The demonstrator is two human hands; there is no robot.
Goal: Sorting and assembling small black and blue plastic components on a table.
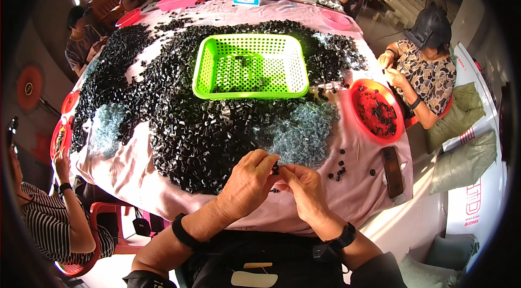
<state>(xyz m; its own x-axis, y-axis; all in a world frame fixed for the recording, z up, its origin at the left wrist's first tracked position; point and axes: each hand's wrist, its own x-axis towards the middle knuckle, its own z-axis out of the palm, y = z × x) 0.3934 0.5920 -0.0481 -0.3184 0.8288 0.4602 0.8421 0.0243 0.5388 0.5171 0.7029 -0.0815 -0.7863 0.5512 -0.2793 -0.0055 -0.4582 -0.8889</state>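
Note:
My left hand (245, 182) is closed, its fingertips pinching a small black plastic part (275, 169) near the table's front edge. My right hand (305, 189) meets it there, thumb and fingers pressed together against the same spot; whatever they grip is hidden. Just beyond my hands spreads a heap of small black plastic parts (190, 147). Beside it, to the right, lies a pile of small clear bluish pieces (304, 135). A few loose black parts (341, 171) rest on the pink cloth right of my right hand.
A bright green plastic basket (251, 94) stands on the heap, with a few black parts inside. At the right are a red bowl (354, 116) of parts and a dark phone (392, 171). A co-worker (426, 65) sits at the right; another (49, 212) is at the left.

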